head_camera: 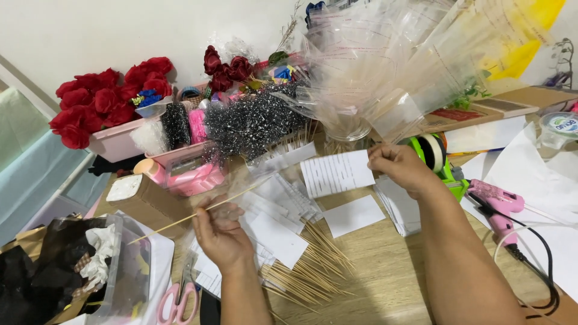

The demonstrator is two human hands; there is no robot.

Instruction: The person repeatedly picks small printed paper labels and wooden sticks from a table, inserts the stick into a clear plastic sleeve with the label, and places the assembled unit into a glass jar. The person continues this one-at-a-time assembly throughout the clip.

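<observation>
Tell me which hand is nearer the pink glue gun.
Right. The right hand is just left of the pink glue gun; the left hand is far across the table.

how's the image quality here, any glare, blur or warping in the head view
Head view: even, soft light with faint shadows; the clear cellophane sleeves catch pale glare and wash out what lies behind them; both the left hand and right hand look slightly soft; the wide lens bends the table toward the edges.

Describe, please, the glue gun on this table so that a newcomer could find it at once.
Start at the wooden table and move to its right side, just past the green tape dispenser. The glue gun lies there on white paper. It is the only pink, pistol-shaped tool, trailing a black cord.
</observation>
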